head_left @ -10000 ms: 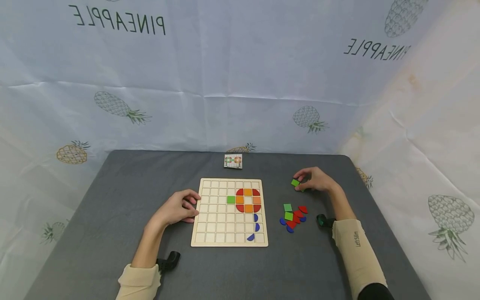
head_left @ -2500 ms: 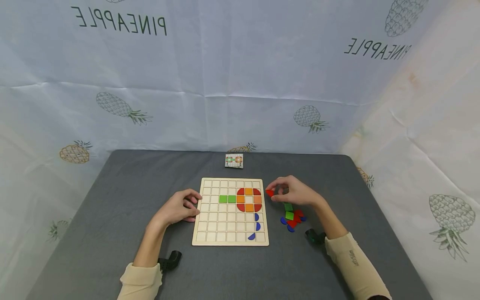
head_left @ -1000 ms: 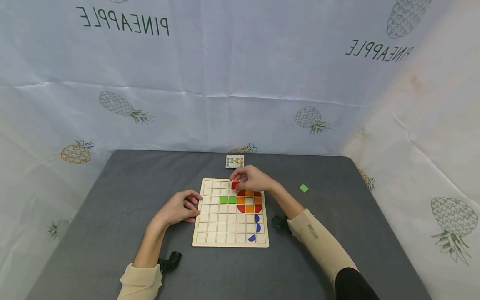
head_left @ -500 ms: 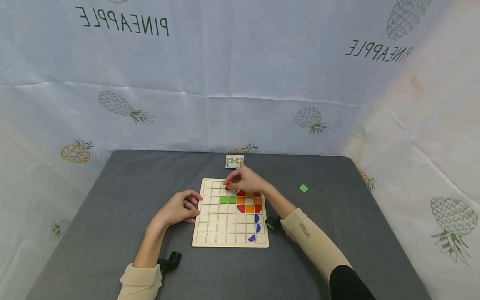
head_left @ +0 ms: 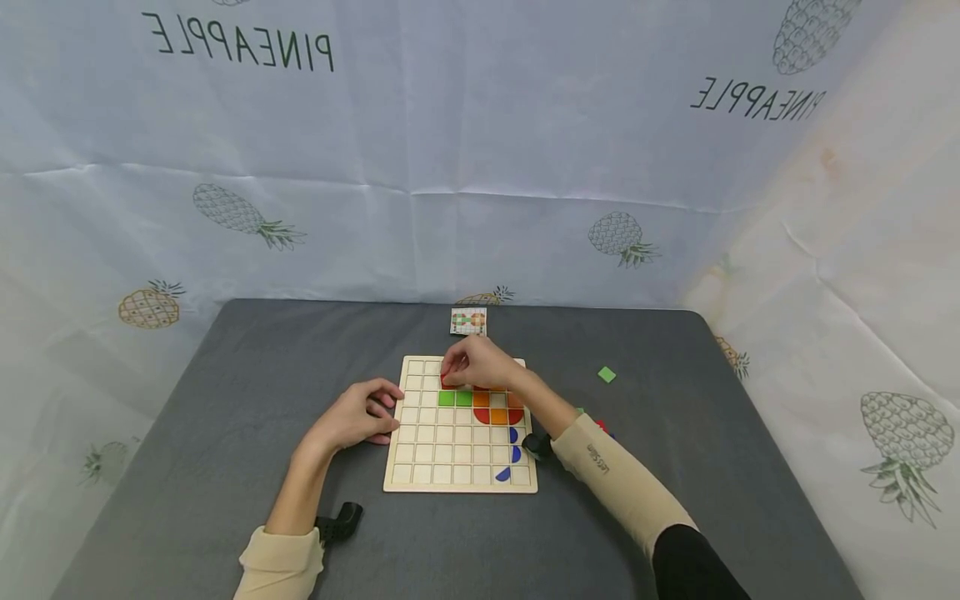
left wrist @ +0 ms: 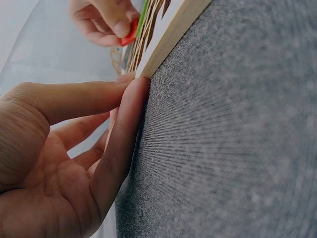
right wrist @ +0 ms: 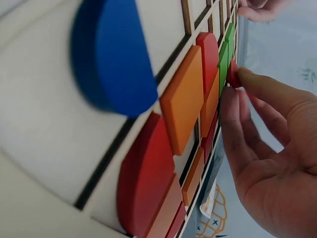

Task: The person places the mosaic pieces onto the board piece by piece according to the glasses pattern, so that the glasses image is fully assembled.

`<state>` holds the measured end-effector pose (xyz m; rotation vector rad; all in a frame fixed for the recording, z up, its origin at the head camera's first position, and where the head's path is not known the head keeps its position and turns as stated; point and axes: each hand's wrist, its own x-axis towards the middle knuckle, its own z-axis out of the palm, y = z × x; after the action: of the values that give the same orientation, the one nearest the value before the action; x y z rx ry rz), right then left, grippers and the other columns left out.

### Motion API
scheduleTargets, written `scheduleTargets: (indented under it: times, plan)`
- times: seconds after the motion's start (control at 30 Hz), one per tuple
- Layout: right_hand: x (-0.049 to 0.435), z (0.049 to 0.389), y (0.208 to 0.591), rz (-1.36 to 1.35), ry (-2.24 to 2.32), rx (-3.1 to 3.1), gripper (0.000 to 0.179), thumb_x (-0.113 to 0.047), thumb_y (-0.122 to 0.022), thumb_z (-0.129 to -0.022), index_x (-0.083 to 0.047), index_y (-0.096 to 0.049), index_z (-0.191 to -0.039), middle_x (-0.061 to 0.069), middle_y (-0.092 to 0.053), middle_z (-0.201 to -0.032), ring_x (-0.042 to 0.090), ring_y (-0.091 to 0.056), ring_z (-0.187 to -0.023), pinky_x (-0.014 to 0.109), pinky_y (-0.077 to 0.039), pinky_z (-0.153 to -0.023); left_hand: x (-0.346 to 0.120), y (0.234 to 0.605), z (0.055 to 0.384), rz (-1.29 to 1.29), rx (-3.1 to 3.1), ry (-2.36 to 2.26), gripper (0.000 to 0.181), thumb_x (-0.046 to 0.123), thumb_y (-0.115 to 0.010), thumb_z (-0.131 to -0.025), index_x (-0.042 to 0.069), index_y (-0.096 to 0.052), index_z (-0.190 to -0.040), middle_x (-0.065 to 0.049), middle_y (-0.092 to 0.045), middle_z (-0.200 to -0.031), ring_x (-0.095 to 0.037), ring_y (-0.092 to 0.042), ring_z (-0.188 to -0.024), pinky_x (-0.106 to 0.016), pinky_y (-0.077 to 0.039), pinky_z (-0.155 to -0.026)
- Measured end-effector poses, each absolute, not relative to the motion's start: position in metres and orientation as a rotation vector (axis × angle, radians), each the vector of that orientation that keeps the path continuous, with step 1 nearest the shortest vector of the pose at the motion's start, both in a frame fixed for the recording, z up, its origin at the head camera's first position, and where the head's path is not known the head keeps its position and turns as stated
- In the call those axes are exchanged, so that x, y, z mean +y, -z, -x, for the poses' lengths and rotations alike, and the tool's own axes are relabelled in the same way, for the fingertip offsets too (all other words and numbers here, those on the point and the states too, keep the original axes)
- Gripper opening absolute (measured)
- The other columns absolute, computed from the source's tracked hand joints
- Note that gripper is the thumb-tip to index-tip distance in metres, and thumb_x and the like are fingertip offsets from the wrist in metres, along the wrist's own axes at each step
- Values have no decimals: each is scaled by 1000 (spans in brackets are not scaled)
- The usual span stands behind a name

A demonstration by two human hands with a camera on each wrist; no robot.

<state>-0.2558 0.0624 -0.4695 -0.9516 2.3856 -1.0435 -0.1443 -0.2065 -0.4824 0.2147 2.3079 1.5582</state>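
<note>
My left hand (head_left: 362,414) pinches the left edge of a light wooden grid board (head_left: 433,454) between thumb and fingertip, as the left wrist view shows. My right hand (head_left: 480,363) reaches over the board's far part and pinches a small red piece (right wrist: 233,74) between thumb and finger. That piece is just behind two green squares (head_left: 455,398) set side by side in the grid; whether it touches the board I cannot tell. Right of the green squares, orange squares (head_left: 498,417) and red rounded pieces (head_left: 482,416) form a ring, partly hidden by my right hand.
Several blue half-circles (head_left: 514,454) lie along the board's right side. A small pattern card (head_left: 468,320) stands behind the board. One green square (head_left: 607,375) lies on the grey table (head_left: 300,350) at right. My right sleeve (head_left: 615,475) mostly hides a pile of loose pieces (head_left: 601,425).
A second green square has joined the first on the board. My right hand has carried a red piece from the right side leftward over the board and lowered it slightly. The left hand stays put.
</note>
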Motion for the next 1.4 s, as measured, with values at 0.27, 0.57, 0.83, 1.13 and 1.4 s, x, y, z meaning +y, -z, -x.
scheduleTargets:
  times: [0.27, 0.57, 0.83, 1.13, 1.4]
  plan:
    - [64, 253, 467, 892, 1031, 2413, 4, -10, -79, -99, -8, -82, -101, 8, -81, -95, 7, -69, -79, 21, -59, -74, -206, 482, 145, -221, 2313, -1551, 44, -7, -78, -92, -8, -62, -132, -21, -56, -110, -20, -64, -83, -37, -69, -67]
    - [75, 253, 465, 913, 1068, 2363, 6, -12, -79, -100, -9, -82, -104, 7, -83, -98, 8, -73, -81, 21, -60, -75, -206, 482, 145, -224, 2302, -1561, 43, -6, -78, -91, -8, -62, -132, -20, -55, -109, -19, -63, -83, -36, -69, -67]
    - [100, 252, 456, 935, 1078, 2402, 13, -12, -79, -100, -4, -81, -110, 10, -83, -106, 15, -78, -91, 29, -66, -89, -205, 484, 144, -195, 2302, -1560, 43, -6, -78, -91, -7, -63, -131, -19, -55, -110, -19, -63, -82, -36, -69, -67]
    - [152, 248, 452, 851, 1089, 2445, 20, -15, -79, -100, -2, -80, -116, 12, -81, -111, 18, -78, -96, 31, -65, -83, -206, 484, 141, -225, 2308, -1564, 44, -7, -77, -92, -9, -60, -133, -22, -55, -110, -21, -63, -84, -38, -69, -66]
    - [202, 242, 445, 748, 1097, 2496, 28, -13, -80, -99, 1, -77, -123, 18, -79, -119, 27, -79, -105, 39, -68, -93, -205, 484, 143, -211, 2302, -1559, 43, -7, -78, -92, -7, -62, -132, -20, -55, -110, -19, -64, -82, -36, -69, -67]
